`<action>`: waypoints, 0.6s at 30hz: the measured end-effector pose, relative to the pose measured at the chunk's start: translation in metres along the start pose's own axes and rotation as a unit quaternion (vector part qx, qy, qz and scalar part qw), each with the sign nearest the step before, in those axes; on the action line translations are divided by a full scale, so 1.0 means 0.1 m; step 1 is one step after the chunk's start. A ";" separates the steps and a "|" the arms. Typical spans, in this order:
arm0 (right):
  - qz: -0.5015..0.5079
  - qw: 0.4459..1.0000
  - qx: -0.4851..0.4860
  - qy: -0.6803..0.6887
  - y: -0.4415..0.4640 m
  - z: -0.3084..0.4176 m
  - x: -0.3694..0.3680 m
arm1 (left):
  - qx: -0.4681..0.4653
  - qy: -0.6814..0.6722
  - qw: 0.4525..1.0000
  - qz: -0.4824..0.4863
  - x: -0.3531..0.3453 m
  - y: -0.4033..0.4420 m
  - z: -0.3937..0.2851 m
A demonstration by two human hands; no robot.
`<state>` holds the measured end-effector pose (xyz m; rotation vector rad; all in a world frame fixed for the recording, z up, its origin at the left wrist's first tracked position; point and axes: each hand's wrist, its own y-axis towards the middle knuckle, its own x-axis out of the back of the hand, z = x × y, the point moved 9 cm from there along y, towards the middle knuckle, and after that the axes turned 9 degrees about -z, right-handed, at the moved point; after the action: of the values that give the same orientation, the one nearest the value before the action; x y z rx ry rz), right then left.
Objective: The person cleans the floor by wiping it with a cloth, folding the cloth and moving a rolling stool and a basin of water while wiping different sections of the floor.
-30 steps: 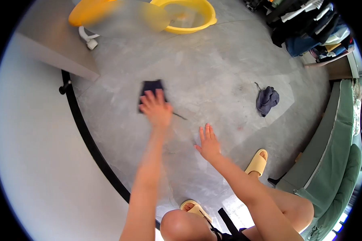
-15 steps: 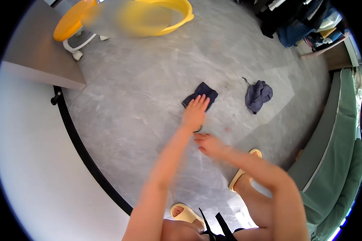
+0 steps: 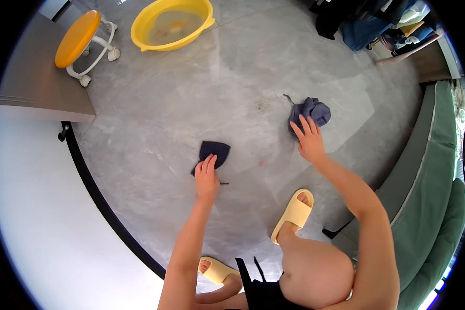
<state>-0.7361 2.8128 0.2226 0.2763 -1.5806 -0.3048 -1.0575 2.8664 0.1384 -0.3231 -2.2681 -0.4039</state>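
My left hand (image 3: 206,178) is on the near edge of a flat, folded dark navy cloth (image 3: 216,150) on the floor, fingers close together and bent onto it. A short dark cord (image 3: 224,183) pokes out beside that wrist. To the right, my right hand (image 3: 310,140) reaches a crumpled grey-blue cloth (image 3: 319,111) with a thin cord at its far left. Its fingers are spread and touch the near side of the bundle. The fingers partly cover both cloths, so I cannot tell what kind of items they are.
A yellow basin (image 3: 210,23) of cloudy water stands at the far left, near a wheeled stool with an orange seat (image 3: 78,39). Clothes (image 3: 364,33) are heaped at the far right. A green sofa (image 3: 423,181) runs along the right; my slippered foot (image 3: 294,212) is in front.
My left hand has drawn the navy cloth nearer and to the left. My right hand has moved away from the left one, out to the grey-blue cloth. The view has shifted.
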 end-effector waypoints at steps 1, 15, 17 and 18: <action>-0.011 0.998 -0.002 -0.062 0.06 -0.07 -0.01 | 0.021 -0.049 0.998 0.032 -0.06 -0.02 -0.08; -0.269 0.630 -0.598 0.417 -0.90 -1.78 -0.45 | -0.347 0.024 0.868 0.355 -0.97 -1.46 -1.35; -0.259 0.657 -0.580 0.407 -1.18 -1.87 -0.59 | -0.388 0.090 0.816 0.420 -1.11 -1.08 -1.40; -0.255 0.669 -0.570 0.403 -1.28 -1.90 -0.62 | -0.412 0.155 0.788 0.430 -1.20 -0.72 -1.39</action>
<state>-0.5461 2.7115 0.1240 -0.1583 -0.1887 -1.3354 -0.9114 2.7347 0.1239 -1.5321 -1.2852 -0.8422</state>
